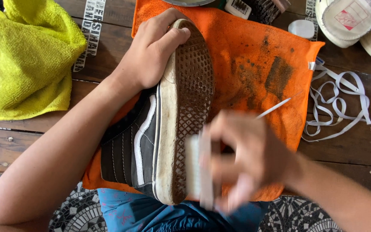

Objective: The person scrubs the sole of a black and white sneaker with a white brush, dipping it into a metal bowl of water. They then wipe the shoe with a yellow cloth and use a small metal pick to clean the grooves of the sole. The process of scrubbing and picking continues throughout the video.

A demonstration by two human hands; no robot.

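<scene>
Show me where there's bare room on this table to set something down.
Bare wood lies between the yellow cloth and the orange cloth, and below the white laces at the table's right edge. The far right corner is crowded with white shoes and a brush.

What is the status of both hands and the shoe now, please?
Left hand grips shoe at toe. Right hand, blurred, holds white brush against dirty sole. Nothing blocking.

Rough rubber sole [192, 107], fuzzy orange cloth [254, 51], wooden table [344, 146].
</scene>
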